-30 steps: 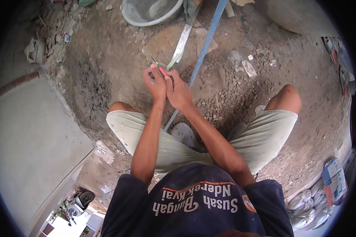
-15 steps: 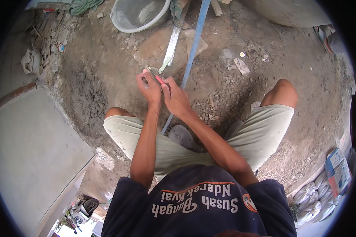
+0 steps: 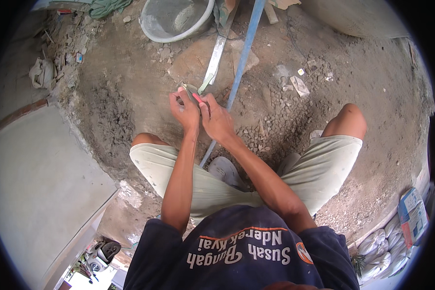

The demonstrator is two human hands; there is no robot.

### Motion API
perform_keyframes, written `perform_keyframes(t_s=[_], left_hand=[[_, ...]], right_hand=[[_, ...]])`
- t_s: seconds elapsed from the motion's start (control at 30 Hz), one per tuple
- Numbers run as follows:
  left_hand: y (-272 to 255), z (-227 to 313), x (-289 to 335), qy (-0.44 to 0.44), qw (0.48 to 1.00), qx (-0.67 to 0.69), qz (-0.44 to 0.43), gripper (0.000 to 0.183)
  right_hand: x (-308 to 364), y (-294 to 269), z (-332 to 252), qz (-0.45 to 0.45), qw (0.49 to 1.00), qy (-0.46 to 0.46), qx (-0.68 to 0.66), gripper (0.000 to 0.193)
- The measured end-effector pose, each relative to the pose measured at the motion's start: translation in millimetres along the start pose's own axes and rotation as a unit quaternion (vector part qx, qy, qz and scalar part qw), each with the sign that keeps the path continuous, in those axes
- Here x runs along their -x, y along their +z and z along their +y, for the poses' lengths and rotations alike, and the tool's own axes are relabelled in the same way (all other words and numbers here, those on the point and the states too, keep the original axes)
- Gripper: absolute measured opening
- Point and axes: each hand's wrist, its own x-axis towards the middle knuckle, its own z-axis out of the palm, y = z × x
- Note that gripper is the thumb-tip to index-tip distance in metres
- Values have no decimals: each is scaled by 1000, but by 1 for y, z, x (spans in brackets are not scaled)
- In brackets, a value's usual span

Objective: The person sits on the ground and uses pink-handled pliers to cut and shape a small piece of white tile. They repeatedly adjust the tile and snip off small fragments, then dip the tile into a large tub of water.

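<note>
Close together in front of my knees, both hands work at one spot. My left hand (image 3: 184,110) is closed, thumb and fingers pinching the edge of a small, flat, dark grey piece (image 3: 192,90) with a pale rim; its kind I cannot make out. In my right hand (image 3: 216,118), thumb and fingers close on a slim red-handled tool (image 3: 197,97) whose tip meets or overlaps the grey piece. Just beyond the fingers a pale green jagged strip (image 3: 205,84) lies by the end of a flat silvery metal bar (image 3: 215,60).
A long blue bar (image 3: 244,55) slants past my right hand toward my shoe (image 3: 222,169). A grey tub (image 3: 154,34) stands ahead on the dirt. Gravel (image 3: 256,133) lies between my knees. A pale slab (image 3: 48,188) is at left, white sacks (image 3: 374,249) at lower right.
The whole view has shifted slightly, the scene sitting a little lower and further right. Both hands keep their grip, with the grey piece now showing more plainly between them.
</note>
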Motion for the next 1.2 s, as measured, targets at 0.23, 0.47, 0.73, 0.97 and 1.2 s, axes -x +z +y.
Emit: perform_keyframes(t_s=[0.23, 0.47, 0.73, 0.97, 1.2], left_hand=[[2, 4, 5, 30, 999, 3, 11, 35], [8, 2, 1, 27, 999, 12, 27, 36], [7, 16, 8, 27, 999, -3, 27, 35], [6, 16, 7, 25, 1000, -7, 18, 33], [8, 1, -1, 69, 997, 9, 28, 34]], right_hand=[[11, 1, 6, 17, 1000, -13, -3, 23], [-12, 8, 4, 18, 1000, -9, -6, 25], [13, -6, 4, 0, 1000, 20, -6, 24], [2, 3, 13, 18, 999, 12, -35, 23], [-12, 1, 4, 4, 1000, 8, 3, 24]])
